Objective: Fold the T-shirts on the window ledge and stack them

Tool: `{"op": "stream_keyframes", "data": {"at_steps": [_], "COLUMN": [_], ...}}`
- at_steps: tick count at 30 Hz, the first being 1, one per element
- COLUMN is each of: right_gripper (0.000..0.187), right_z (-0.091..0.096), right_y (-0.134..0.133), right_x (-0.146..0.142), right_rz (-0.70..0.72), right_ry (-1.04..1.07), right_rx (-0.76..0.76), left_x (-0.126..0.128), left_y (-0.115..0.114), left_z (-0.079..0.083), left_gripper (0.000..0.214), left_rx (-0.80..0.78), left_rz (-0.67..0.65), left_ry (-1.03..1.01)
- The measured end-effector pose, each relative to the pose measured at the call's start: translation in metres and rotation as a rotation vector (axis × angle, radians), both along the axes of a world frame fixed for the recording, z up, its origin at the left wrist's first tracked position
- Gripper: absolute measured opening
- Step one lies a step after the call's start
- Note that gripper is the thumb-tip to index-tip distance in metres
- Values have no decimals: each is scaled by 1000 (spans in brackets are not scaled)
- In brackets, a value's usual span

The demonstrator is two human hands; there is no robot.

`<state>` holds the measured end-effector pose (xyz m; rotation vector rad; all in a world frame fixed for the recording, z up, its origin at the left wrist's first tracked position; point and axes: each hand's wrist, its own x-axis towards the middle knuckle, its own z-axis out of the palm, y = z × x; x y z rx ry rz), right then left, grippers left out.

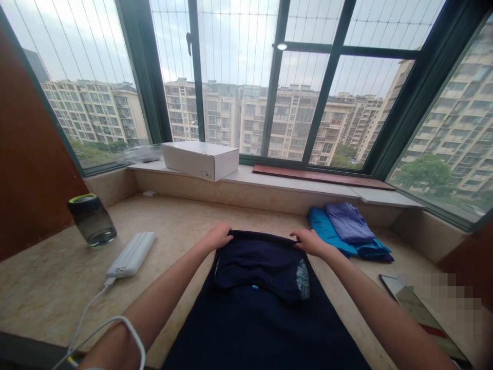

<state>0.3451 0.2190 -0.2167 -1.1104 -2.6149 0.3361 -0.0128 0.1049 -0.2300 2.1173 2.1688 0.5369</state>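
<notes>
A dark navy garment point(262, 324), perhaps a shirt, lies spread on the stone counter, its far end folded back over itself. At the fold's far left corner, my left hand point(220, 236) pinches the cloth. My right hand point(308, 241) grips the far right corner the same way, thumb and fingers closed on the edge. A pale patterned patch shows on the right side of the folded part, and a small blue tag sits at its middle. Just beyond my right hand lies a stack of folded blue and purple clothes point(348, 228).
On the left stand a dark-lidded bottle point(92, 220) and a white power bank point(131, 254) with a white cable point(82, 313). A white box point(200, 160) and a reddish board point(323, 177) rest on the window ledge. A flat, mirror-like tablet point(419, 313) lies at right.
</notes>
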Motion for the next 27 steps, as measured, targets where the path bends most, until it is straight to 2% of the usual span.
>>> {"op": "stream_keyframes", "data": {"at_steps": [5, 8, 11, 15, 18, 21, 23, 25, 27], "right_gripper": [33, 28, 20, 32, 43, 46, 37, 30, 32], "right_z": [23, 31, 25, 2, -14, -17, -10, -2, 3], "right_y": [2, -11, -40, -88, -116, -132, -138, -141, -142], "right_x": [9, 25, 46, 73, 90, 100, 102, 98, 86], "right_rz": [-26, -26, 73, 297, 403, 430, 438, 444, 415], "right_ry": [100, 144, 133, 1, -116, -204, -227, -186, -77], "right_rx": [69, 97, 151, 217, 219, 201, 160, 131, 144], "left_x": [-4, 0, 12, 34, 47, 53, 55, 61, 70], "left_y": [-2, -31, -81, -147, -179, -198, -203, -203, -192], "left_z": [44, 59, 54, 28, 9, 2, 6, 14, 21], "left_gripper": [11, 18, 26, 49, 56, 44, 34, 31, 32], "left_rx": [172, 239, 214, 145, 104, 34, 11, 25, 74], "left_rz": [-63, -101, -137, -248, -311, -354, -354, -338, -344], "left_ry": [-78, -117, -118, 28, 188, 247, 227, 196, 169]}}
